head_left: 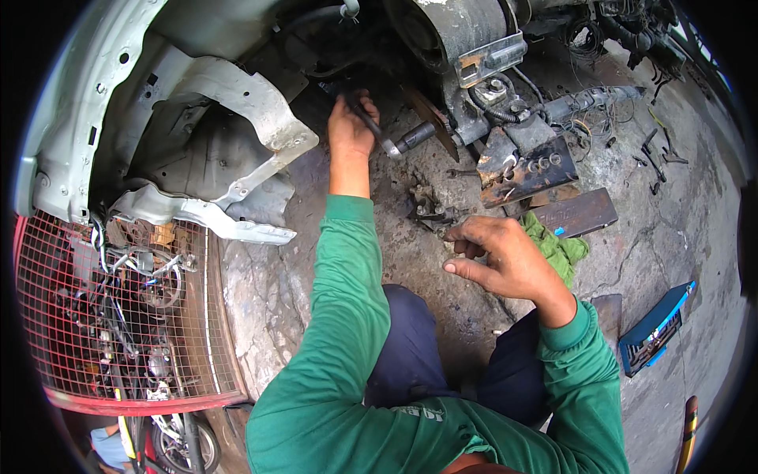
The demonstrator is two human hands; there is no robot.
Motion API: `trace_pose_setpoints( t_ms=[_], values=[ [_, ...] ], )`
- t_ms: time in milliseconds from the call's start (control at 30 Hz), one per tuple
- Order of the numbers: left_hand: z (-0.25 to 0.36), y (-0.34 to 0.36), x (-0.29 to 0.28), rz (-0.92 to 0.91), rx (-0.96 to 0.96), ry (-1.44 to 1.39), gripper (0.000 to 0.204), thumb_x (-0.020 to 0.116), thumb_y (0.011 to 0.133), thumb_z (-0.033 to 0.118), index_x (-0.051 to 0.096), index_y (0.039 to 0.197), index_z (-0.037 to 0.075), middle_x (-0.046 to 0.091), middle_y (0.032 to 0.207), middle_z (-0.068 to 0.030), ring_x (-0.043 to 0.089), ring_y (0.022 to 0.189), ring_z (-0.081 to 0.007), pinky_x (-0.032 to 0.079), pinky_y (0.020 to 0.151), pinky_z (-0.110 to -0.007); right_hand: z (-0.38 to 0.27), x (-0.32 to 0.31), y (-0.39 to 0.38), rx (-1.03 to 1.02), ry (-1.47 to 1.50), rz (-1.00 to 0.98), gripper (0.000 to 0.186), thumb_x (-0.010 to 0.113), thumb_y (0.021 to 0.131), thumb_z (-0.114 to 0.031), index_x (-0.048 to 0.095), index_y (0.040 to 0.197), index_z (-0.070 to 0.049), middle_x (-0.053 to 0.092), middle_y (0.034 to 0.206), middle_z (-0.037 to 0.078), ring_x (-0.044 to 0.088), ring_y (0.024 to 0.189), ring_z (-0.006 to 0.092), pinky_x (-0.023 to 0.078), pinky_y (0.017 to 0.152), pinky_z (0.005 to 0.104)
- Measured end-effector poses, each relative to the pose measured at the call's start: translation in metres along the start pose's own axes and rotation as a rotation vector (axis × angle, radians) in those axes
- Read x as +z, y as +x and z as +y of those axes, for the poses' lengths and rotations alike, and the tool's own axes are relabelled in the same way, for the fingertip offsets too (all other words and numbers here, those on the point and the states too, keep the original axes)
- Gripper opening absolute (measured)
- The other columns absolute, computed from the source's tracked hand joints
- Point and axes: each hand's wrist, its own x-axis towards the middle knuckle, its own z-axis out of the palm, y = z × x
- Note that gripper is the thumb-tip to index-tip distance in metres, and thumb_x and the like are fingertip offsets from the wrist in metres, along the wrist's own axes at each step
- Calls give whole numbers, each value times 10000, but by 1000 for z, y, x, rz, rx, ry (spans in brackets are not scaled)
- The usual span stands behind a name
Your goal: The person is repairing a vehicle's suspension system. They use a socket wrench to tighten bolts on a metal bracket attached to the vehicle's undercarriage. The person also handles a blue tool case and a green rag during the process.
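Note:
High in the middle, my left hand (350,126) grips a dark metal bar (367,118); at its lower end is a silver head joined to a short black cylindrical piece (414,137), beside a rusty plate (442,126). My right hand (485,257) is held lower, to the right, fingers loosely bent and thumb apart, with nothing visible in it. Just above it lie small dark metal parts (430,213) on the concrete. A green rag (557,249) is behind it, near a rusty bracket (525,174) and a flat dark bar (592,209).
Bare body panels (249,103) overhang at upper left, machinery (454,39) at top. A red mesh barrier (55,316) edges the left, with motorcycle parts behind it and a person in light blue (110,446) below. A blue tool case (655,328) lies right.

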Motion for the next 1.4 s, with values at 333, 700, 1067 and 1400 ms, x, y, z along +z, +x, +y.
trace_pose_setpoints(
  t_ms=[333, 700, 1067, 1400],
  values=[
    [-52, -148, 94, -581, 872, 1094, 424, 537, 1054, 445, 632, 990, 37, 646, 871, -75, 573, 720, -195, 480, 669, -340, -6, 6, -3, -5, -36, -17, 369, 790, 855, -294, 671, 1037, 4, 660, 853, 166, 664, 807, 404, 520, 693, 483],
    [-90, -162, -64, -321, 440, 2188, 375, 740, 869, 187, 736, 1241, 229, 752, 942, -116, 696, 762, -349, 561, 683, -473, -25, 2, -18, -4, -150, -185, 379, 801, 849, -302, 694, 1068, -11, 660, 884, 161, 666, 819, 390, 522, 700, 467],
    [7, -39, 39, -264, 261, 669, 520, 501, 868, 99, 519, 1372, -29, 687, 1182, -203, 630, 993, -258, 502, 885, -399, -13, -1, -12, -5, -148, -174, 388, 796, 854, -295, 681, 1081, -2, 656, 893, 167, 657, 817, 396, 510, 704, 479],
    [-24, -139, 29, -355, 620, 1150, 621, 649, 1010, 273, 448, 1493, -62, 659, 1236, -112, 577, 1033, -121, 448, 927, -266, -14, 6, 0, -27, -62, -105, 382, 817, 842, -255, 684, 1077, 14, 662, 889, 158, 668, 790, 344, 521, 689, 436]
  ],
)
